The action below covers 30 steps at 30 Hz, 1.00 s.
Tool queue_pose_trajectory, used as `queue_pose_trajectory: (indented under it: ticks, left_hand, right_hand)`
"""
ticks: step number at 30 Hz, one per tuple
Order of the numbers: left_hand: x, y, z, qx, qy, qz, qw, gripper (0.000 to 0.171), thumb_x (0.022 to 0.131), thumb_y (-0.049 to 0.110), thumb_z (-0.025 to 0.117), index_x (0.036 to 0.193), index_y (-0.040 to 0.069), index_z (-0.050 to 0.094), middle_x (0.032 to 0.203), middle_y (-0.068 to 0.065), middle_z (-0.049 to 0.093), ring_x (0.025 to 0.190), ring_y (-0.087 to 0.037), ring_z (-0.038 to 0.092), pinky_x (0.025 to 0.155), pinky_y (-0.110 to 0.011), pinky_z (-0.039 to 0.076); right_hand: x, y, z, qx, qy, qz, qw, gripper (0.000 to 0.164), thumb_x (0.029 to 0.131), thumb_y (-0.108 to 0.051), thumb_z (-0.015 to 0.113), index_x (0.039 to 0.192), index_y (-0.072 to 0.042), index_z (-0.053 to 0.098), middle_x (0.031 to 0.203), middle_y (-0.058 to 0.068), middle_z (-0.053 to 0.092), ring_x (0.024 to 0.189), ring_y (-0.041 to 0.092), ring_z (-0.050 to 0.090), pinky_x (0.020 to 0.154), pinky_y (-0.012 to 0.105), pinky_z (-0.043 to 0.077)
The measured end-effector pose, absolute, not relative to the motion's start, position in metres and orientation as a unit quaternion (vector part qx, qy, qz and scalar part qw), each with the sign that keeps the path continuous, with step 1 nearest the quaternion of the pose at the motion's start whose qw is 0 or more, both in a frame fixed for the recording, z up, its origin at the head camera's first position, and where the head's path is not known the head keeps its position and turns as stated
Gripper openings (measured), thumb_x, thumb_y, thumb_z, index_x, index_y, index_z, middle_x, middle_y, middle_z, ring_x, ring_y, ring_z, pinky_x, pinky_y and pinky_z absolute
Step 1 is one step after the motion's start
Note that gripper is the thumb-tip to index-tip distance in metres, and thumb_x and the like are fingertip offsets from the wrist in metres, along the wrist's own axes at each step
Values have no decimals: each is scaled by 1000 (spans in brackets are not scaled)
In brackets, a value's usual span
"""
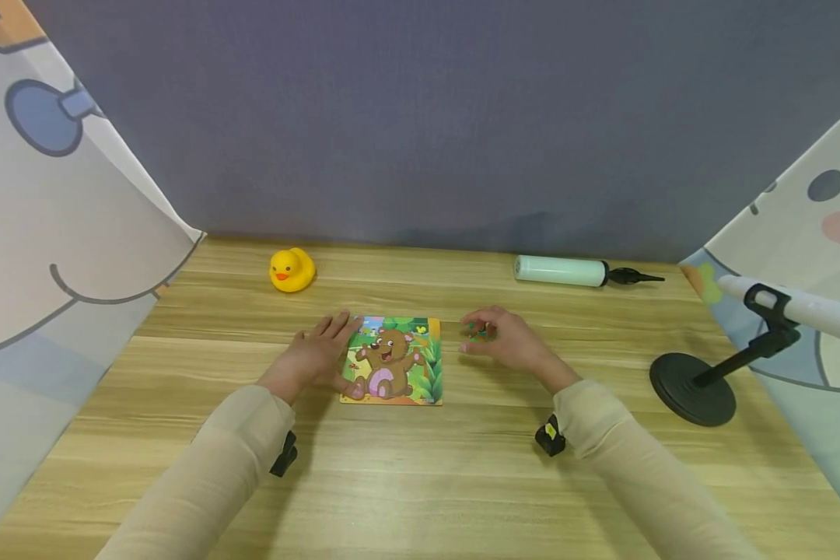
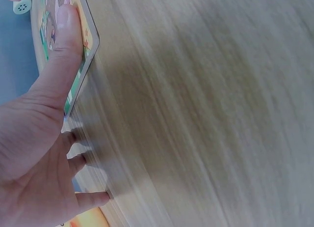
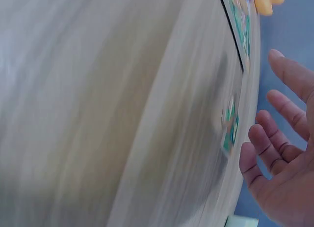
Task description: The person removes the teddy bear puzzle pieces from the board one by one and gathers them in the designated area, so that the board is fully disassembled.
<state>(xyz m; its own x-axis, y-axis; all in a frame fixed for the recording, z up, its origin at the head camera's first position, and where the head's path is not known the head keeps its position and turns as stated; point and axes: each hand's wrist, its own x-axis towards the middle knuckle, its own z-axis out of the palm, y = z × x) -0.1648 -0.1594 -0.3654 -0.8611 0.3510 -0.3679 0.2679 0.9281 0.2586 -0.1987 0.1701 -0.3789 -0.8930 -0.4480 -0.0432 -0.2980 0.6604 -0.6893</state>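
A square bear picture puzzle (image 1: 390,362) lies flat on the table. My left hand (image 1: 315,354) rests at its left side, fingers spread; in the left wrist view the thumb (image 2: 68,35) lies over the puzzle's corner and the other fingertips reach down to the wood. To the right of the puzzle, my right hand (image 1: 507,338) hovers with bent, relaxed fingers over a small green puzzle piece (image 1: 481,332). The right wrist view shows that piece (image 3: 229,126) on the table, blurred, apart from the right hand (image 3: 284,143), which holds nothing.
A yellow rubber duck (image 1: 292,270) sits at the back left. Toward the back right lies a pale green hand pump (image 1: 563,271) with a black nozzle. On the right stands a black round-based stand (image 1: 693,389) bearing a white tube (image 1: 812,311). A grey wall (image 1: 427,132) closes the back.
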Motion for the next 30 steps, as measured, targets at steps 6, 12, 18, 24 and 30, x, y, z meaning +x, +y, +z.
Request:
queue_pose_trajectory:
  ticks: [6,12,18,24,30]
  left_hand:
    - [-166,-159,-366,162,960,96,209,129,70,55,88,162,3,14,167,-26,6,151,-50,13,111,-77,20]
    - [-166,-159,-367,159,959,97,211,129,70,55,88,162,4,13,167,-26,6,151,-50,12,111,-76,19]
    - [-166,-159,-367,156,959,96,214,129,71,55,88,162,4,13,167,-26,6,151,-49,12,112,-75,19]
    - [-165,-159,-366,158,960,95,211,129,70,55,88,162,4,14,167,-26,6,151,-49,12,112,-76,20]
    - [-164,-159,-364,161,960,95,210,128,70,55,88,162,3,14,167,-26,7,151,-50,12,111,-76,20]
  right_hand:
    - [-191,149,-379,-202,911,-338,123,45,91,-26,79,129,-6,68,109,11,61,90,22,56,78,37,49]
    - [-184,130,-378,-208,916,-312,143,49,89,-28,80,132,-8,67,110,9,59,97,22,57,82,38,50]
    - [-181,117,-380,-221,923,-276,149,53,89,-30,81,134,-7,66,108,9,57,88,22,50,79,39,46]
    - [-178,109,-378,-222,939,-226,134,55,86,-33,83,132,-7,68,115,9,60,94,21,53,85,40,50]
    - [-176,103,-376,-217,949,-199,114,48,83,-33,86,121,-9,73,100,2,56,85,19,49,73,35,47]
